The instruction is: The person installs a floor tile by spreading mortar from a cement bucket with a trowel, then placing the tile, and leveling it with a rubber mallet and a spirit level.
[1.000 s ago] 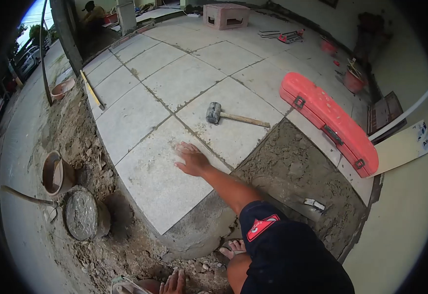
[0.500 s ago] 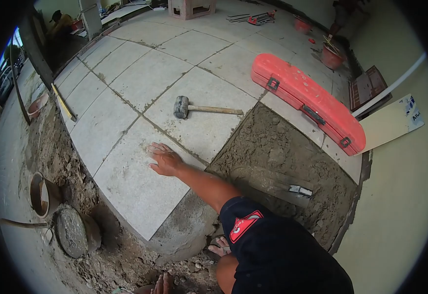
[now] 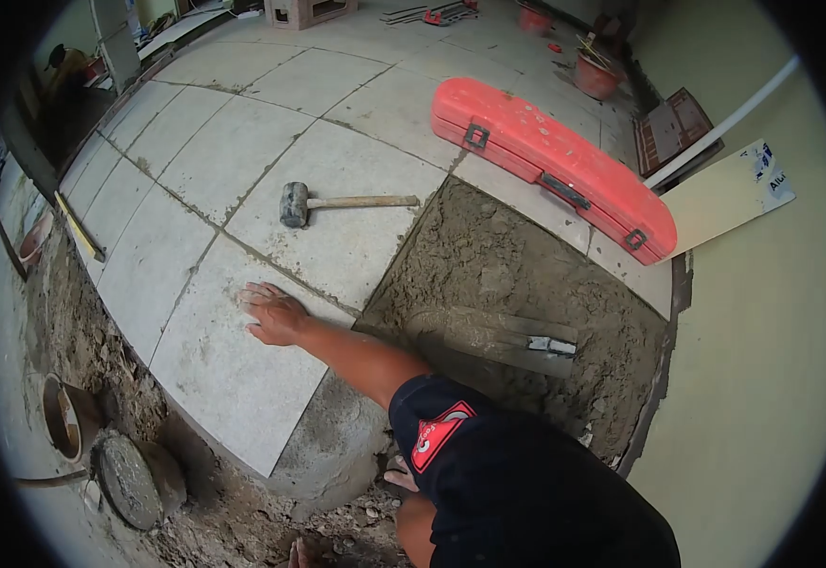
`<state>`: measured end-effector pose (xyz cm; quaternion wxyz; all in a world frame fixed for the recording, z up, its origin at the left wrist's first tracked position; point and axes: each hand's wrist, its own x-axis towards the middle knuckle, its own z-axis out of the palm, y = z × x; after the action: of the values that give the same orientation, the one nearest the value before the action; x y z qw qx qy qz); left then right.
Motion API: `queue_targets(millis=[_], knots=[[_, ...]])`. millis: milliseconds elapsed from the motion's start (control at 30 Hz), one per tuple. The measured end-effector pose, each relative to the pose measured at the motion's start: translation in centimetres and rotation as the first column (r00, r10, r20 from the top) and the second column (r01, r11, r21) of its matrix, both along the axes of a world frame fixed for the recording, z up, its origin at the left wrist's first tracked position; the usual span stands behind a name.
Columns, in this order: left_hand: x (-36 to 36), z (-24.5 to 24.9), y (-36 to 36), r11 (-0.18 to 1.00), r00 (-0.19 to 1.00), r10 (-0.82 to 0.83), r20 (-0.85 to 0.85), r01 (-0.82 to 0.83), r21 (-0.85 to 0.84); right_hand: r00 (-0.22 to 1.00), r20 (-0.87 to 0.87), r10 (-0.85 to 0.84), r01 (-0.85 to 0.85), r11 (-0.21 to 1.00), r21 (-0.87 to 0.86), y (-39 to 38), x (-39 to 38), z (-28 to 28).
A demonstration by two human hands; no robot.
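Note:
My right hand [image 3: 275, 313] lies flat, palm down, on a pale square floor tile [image 3: 242, 388], fingers spread and holding nothing. At the bottom edge a small bit of what looks like my left hand [image 3: 297, 553] shows; its grip is hidden. Beyond my right hand a rubber mallet [image 3: 293, 204] rests on the neighbouring tile, its wooden handle pointing right. To the right of my forearm, a flat plastering trowel [image 3: 488, 344] with a pale handle lies on a bed of wet mortar [image 3: 517, 260].
A long red tool case [image 3: 545, 156] lies beyond the mortar. Two buckets [image 3: 138, 483], one holding grey mix, stand on rubble at left. A yellow-edged bar [image 3: 79, 227] lies at the tile edge. A tile cutter [image 3: 441, 14] and a red bucket [image 3: 597, 76] are farther back.
The view has swung right, so everything sits farther left in the picture. My right hand stays on the same tile. Less of the fingers at the bottom edge shows.

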<state>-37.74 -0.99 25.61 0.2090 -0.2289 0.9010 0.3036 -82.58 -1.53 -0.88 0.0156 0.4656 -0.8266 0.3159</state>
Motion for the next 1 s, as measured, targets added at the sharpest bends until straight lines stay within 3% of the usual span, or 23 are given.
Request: queue_targets(millis=[100,167,200,333,433,1000], knots=[[0.3,-0.5,-0.2,0.998,0.996,0.047,-0.079,-0.05,-0.038,1.0,0.009,-0.003,0.003,1.0,-0.003,0.1,-0.1,-0.1],[0.8,-1.0,-0.5,0.996,0.996,-0.017,-0.091,0.008,-0.093,1.0,-0.021,0.006,-0.007,1.0,-0.026,0.4,0.2,1.3],[1.1,-1.1,-0.6,0.99,0.993,0.062,-0.098,-0.074,-0.116,0.999,-0.038,0.006,-0.006,1.0,-0.013,0.1,0.0,0.7],[2.1,-2.4,-1.2,0.994,0.991,0.041,-0.131,-0.054,-0.098,1.0,0.001,-0.008,0.008,0.996,0.088,0.0,0.1,1.5],[2.1,-1.8,-1.2,0.986,0.995,0.023,-0.1,-0.039,-0.16,1.0,-0.021,-0.003,0.005,0.997,0.074,-0.1,0.1,1.2],[3.8,-1.0,-1.0,0.988,0.996,0.061,-0.062,-0.07,-0.14,0.999,-0.053,0.001,0.0,1.0,0.02,-0.2,0.2,1.2]])
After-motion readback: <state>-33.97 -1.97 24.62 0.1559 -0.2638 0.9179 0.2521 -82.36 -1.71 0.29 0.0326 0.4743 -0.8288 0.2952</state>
